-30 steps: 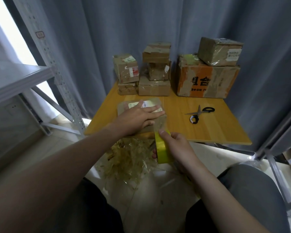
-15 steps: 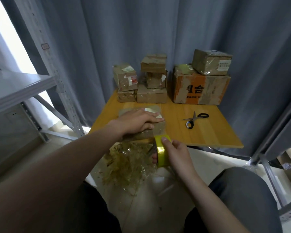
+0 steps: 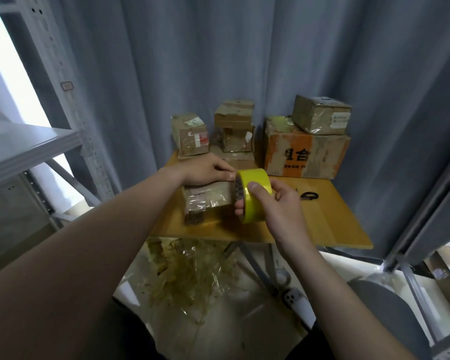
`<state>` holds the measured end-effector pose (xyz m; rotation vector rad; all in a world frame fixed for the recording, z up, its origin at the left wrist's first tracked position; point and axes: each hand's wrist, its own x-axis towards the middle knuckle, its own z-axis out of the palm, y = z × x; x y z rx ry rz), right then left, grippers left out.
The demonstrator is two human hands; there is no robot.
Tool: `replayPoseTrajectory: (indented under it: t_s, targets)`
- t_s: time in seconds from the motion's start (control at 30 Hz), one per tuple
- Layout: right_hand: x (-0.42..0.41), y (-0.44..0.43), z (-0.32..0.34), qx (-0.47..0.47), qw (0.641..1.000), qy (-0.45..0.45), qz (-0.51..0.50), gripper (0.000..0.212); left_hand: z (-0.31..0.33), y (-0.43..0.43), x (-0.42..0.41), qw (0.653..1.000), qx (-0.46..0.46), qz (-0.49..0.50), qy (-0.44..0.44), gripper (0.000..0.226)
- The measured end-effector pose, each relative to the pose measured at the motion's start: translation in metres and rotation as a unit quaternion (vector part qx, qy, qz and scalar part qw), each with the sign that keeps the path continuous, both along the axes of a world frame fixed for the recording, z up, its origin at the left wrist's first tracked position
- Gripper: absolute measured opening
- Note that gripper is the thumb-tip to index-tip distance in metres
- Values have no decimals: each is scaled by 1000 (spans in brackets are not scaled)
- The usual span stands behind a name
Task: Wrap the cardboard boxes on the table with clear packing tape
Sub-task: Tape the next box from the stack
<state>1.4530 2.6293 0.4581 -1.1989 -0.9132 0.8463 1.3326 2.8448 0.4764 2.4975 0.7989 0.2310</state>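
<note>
A small cardboard box [image 3: 205, 201] with shiny tape on its front lies near the front left of the wooden table [image 3: 330, 224]. My right hand [image 3: 276, 206] grips a yellow tape roll [image 3: 255, 193] held just above the box's right end, thumb on the rim and fingers through the core. My left hand [image 3: 205, 168] hovers over the box's top, its fingertips pinching at the roll's upper edge. Whether it holds a tape end is too small to tell.
Several taped boxes are stacked at the table's back: a small stack [image 3: 190, 135], a middle stack [image 3: 234, 128], a large orange box [image 3: 304, 154] with another box [image 3: 321, 114] on top. Black scissors [image 3: 309, 195] lie behind my right hand. Crumpled tape scraps [image 3: 192, 271] lie below. A metal shelf [image 3: 24, 146] stands left.
My right hand lifted the roll from below the table's front edge to above the box. My left hand rose from lying flat on the box to pinching at the roll. The camera tilted up.
</note>
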Motion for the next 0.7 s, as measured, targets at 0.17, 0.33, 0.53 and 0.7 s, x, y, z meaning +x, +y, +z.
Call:
replayPoseTrajectory:
  t_s: [0.17,0.33,0.53,0.7]
  targets:
    - [13,28,12,22,999,-20,-28,20,-6,4,5,989,122,73,-51,16]
    - [16,58,19,8,999,-31,-15,27,0,6,6,984,11,38,175,78]
    - [17,80,31,-16,998,-63,-6,36,-33,13,7,977,124,124,122,96]
    - [22,71,26,-41,998,-49,14,45,-28,16,6,984,97,108,105,103]
